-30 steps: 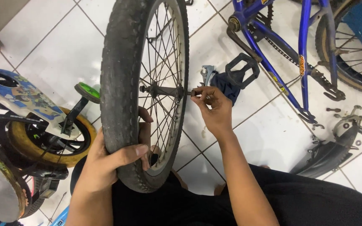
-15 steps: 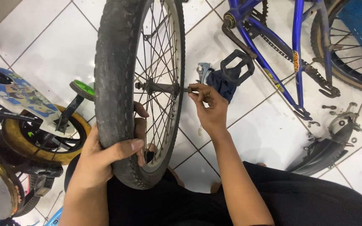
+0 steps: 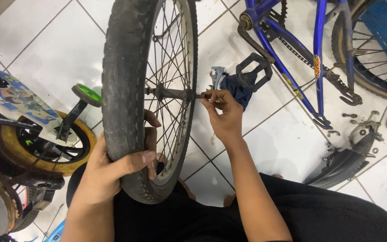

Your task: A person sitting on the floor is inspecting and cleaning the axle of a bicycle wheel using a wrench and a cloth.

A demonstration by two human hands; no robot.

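The bicycle wheel (image 3: 151,89) stands upright on the person's lap, over the white tiled floor (image 3: 45,49). The left hand (image 3: 113,168) is wrapped around the black tyre (image 3: 124,80) near its bottom, thumb across the tread. The right hand (image 3: 222,114) pinches the end of the axle (image 3: 198,95) at the hub (image 3: 169,93). A blue bicycle frame (image 3: 292,54) lies at the floor's far right, and a small child's bike (image 3: 27,130) sits at the left edge.

An orange-yellow decal (image 3: 317,66) sits on the blue bicycle's frame tube; a colourful cartoon sticker panel (image 3: 12,96) covers the children's bike at left.
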